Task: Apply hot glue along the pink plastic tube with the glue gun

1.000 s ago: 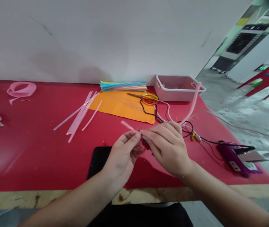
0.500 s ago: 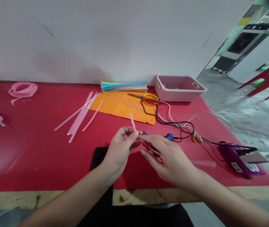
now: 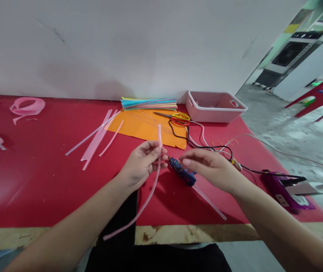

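My left hand (image 3: 144, 162) pinches a long, thin pink strip (image 3: 153, 187) between thumb and fingers. The strip's short end stands up above the fingers; its long end curves down over the table's front edge. Just right of those fingertips lies a blue hot glue gun (image 3: 182, 172), nozzle pointing at my left hand. A clear glue stick (image 3: 210, 203) sticks out of its back. My right hand (image 3: 211, 166) hovers over the gun's right side, fingers loosely bent and apart, with nothing visible in them. Part of the gun's handle is hidden behind this hand.
Loose pink strips (image 3: 97, 141) lie at left of an orange sheet (image 3: 141, 126), which bears scissors (image 3: 175, 118) and a bundle of coloured strips (image 3: 148, 104). Behind stands a pink basket (image 3: 216, 114). Cables (image 3: 221, 146) run to a purple power strip (image 3: 289, 190). A dark phone-like slab (image 3: 121, 223) lies in front.
My right hand has moved off the strip, to the right and slightly up. The strip's long end now hangs down toward me, and the glue gun is more exposed.
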